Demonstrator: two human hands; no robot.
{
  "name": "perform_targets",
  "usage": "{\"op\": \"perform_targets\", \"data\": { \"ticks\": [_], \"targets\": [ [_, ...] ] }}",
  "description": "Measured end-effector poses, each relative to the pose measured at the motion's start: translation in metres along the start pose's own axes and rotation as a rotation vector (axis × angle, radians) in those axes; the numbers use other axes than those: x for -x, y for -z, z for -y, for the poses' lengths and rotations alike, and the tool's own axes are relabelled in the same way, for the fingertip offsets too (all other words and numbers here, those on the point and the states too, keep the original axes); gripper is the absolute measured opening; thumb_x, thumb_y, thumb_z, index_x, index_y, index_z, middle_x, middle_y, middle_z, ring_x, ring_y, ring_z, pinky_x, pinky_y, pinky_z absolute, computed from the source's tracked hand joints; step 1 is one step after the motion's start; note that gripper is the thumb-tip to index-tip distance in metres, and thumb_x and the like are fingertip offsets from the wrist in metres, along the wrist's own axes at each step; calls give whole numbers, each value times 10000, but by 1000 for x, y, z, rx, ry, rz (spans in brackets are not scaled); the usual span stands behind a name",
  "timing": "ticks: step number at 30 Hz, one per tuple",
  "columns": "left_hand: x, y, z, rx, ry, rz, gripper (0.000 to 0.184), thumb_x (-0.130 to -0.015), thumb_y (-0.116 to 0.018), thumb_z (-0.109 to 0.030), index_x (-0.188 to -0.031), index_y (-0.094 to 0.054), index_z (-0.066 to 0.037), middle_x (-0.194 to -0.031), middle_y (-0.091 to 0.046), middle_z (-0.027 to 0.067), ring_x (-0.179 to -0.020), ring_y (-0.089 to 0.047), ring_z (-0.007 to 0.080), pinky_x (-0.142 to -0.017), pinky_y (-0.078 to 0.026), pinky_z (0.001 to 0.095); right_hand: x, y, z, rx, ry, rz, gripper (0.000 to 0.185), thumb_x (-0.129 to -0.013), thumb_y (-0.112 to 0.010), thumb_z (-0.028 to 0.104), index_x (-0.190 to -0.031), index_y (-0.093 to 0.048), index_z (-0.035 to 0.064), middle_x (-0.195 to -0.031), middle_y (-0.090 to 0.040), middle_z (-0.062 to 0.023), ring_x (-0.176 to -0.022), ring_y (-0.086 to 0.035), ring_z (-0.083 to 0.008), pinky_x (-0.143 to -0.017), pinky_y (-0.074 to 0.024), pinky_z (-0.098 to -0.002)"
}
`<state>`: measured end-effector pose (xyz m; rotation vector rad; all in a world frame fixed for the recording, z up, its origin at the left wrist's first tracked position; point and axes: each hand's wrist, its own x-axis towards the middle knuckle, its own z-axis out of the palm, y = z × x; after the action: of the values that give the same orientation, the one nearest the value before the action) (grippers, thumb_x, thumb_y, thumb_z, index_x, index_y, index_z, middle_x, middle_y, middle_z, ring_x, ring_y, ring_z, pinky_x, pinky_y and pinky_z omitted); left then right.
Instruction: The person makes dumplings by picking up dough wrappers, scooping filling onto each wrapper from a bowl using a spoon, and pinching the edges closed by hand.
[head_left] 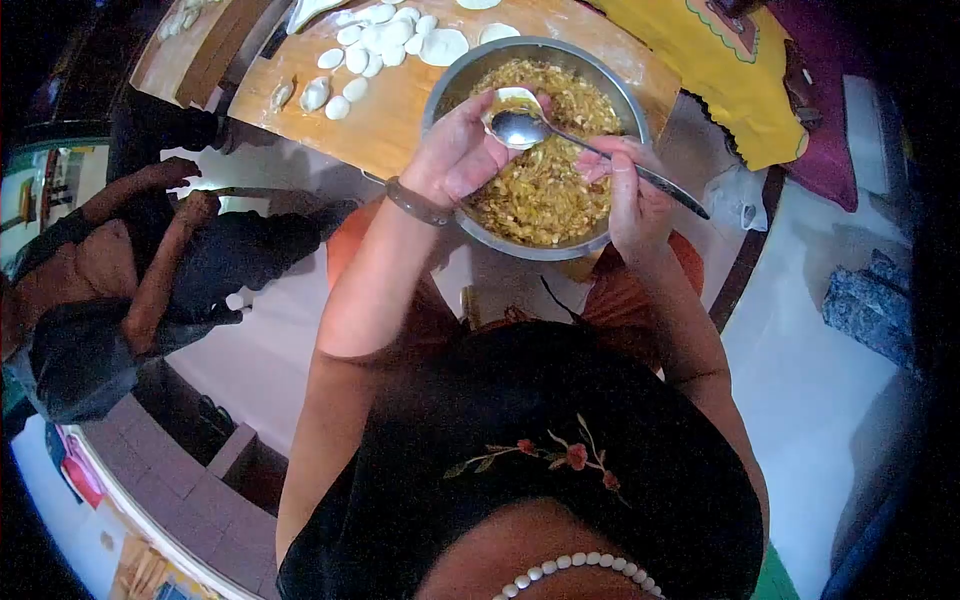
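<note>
Above a large metal bowl (436, 98) of chopped yellowish filling (540, 205), my left hand (463, 150) holds a round dough wrapper (517, 97) in its fingers. The head of a metal spoon (519, 129) lies over the wrapper. My right hand (635, 190) grips the spoon's handle, which slants down to the right past the bowl's rim. Flat dough rounds (385, 40) are spread on the wooden board (290, 75) at the upper left of the bowl. Two filled dumplings (315, 94) rest near the board's left edge.
At the left sits another person (95, 265) in dark clothes, arms bent. A second wooden surface (185, 60) stands at the upper left. Yellow cloth (730, 90) lies at the upper right, near a clear plastic bag (742, 195). Blue patterned fabric (870, 310) is at the far right.
</note>
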<state>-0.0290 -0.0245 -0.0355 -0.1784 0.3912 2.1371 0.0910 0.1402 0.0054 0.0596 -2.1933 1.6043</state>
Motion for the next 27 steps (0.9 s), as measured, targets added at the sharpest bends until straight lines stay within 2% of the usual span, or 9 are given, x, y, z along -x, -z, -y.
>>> {"op": "perform_targets", "data": {
  "ticks": [7, 13, 16, 19, 22, 27],
  "targets": [
    [-1, 2, 0, 29, -1, 5, 467, -995, -263, -234, -1319, -314, 98, -1344, -403, 258, -1257, -411, 331, -1085, -313, 425, 2, -1, -9, 46, 36, 15, 219, -934, -427, 68, -1015, -598, -42, -835, -653, -113, -746, -626, -156, -715, -498, -267],
    [-4, 6, 2, 55, 10, 37, 471, -997, -267, -241, -1324, -303, 96, -1340, -400, 263, -1257, -408, 334, -1083, -318, 426, 2, -5, -10, 30, -65, 10, 226, -937, -416, 66, -1005, -598, -49, -835, -647, -113, -738, -625, -152, -715, -499, -269],
    [-5, 9, 2, 51, 22, 55, 472, -998, -267, -244, -1325, -304, 93, -1343, -397, 264, -1258, -406, 336, -1083, -317, 426, 0, -2, -4, 27, -44, 6, 232, -944, -402, 64, -997, -592, -59, -848, -640, -121, -738, -630, -158, -713, -503, -273],
    [-3, 4, 1, -3, 9, 39, 468, -997, -266, -242, -1324, -311, 91, -1348, -396, 260, -1261, -404, 335, -1084, -315, 426, -2, 4, -5, 79, 111, -7, 240, -949, -390, 64, -980, -591, -65, -863, -634, -129, -751, -634, -167, -714, -506, -277],
    [-1, -1, 3, -76, -14, 18, 463, -996, -269, -236, -1325, -314, 87, -1352, -398, 253, -1260, -406, 334, -1085, -312, 424, -3, 2, 4, -27, 1, -49, 242, -950, -392, 68, -956, -598, -58, -871, -637, -130, -762, -636, -172, -718, -508, -280],
    [-5, 6, 2, 20, 16, 40, 461, -993, -272, -232, -1326, -313, 84, -1352, -402, 249, -1253, -414, 337, -1085, -313, 419, 0, 1, -6, 50, -14, -6, 234, -946, -408, 70, -978, -602, -58, -850, -647, -122, -772, -637, -164, -725, -507, -274]
  ]
}}
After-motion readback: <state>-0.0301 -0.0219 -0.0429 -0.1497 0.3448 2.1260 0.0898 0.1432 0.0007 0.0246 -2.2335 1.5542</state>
